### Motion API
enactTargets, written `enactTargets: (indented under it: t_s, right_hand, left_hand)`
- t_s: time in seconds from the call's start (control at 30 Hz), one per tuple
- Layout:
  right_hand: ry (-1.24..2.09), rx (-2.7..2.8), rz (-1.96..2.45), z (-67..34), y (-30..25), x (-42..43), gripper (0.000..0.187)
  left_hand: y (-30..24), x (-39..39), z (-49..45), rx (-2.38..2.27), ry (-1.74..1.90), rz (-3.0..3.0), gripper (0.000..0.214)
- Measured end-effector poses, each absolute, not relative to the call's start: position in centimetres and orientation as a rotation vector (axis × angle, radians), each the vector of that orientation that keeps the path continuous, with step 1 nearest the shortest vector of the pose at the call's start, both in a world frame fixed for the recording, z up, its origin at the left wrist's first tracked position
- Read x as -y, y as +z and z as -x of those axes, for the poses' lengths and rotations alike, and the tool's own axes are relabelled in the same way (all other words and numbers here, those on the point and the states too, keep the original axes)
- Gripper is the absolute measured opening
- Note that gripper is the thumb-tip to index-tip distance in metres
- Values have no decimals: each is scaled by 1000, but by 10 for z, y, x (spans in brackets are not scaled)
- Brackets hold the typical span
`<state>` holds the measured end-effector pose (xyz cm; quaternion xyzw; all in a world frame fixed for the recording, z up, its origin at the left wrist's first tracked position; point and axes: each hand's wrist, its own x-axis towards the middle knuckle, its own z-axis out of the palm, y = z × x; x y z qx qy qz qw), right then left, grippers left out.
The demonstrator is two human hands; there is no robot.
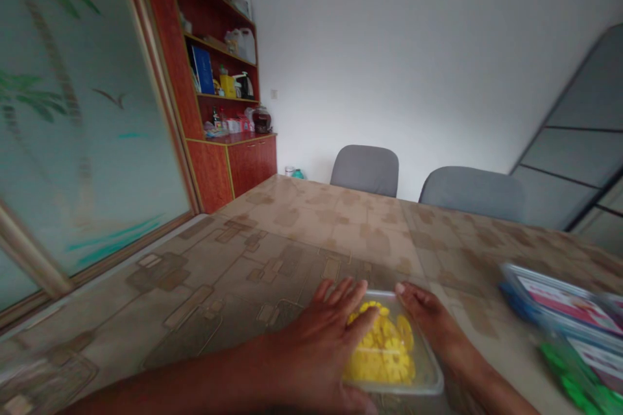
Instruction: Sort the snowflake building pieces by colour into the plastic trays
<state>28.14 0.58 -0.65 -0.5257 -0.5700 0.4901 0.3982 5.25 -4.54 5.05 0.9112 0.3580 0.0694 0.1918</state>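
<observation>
A clear plastic box with yellow flower-shaped pieces in it is in front of me, low in the head view. My left hand lies across the box's left side, fingers spread, one finger reaching over the yellow pieces. Around the far right corner and right side of the box, my right hand is closed, its thumb at the rim and the other fingers curled. The left hand covers part of the box. Whether a clear lid is on it, I cannot tell.
At the right edge of the patterned table are blurred clear boxes with labels, and green pieces. Two grey chairs stand beyond the table. A red shelf cabinet and a frosted sliding door are left.
</observation>
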Motion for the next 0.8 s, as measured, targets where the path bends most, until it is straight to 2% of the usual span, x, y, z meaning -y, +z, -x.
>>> enactTargets:
  t_s: [0.17,0.3,0.53,0.7,0.8]
  right_hand:
    - [1581,1761,1325,-312,11,1,53]
    - [1814,1789,1131,-331,15,4,63]
    - [1781,1744,1121,-323,15,3,65]
    - [1813,1770,1149,-324,21,3,58]
    - [1529,1962,1249,-328,34,3,65]
  left_hand:
    - [38,45,-53,-1022,215,-2615,88]
    - [36,46,-53,-1001,225,-2616,87]
    - [42,44,-57,-1022,228,-2554,95]
    - [42,44,-51,-957,420,-2496,94]
    - [39,45,-44,-915,558,-2413,81]
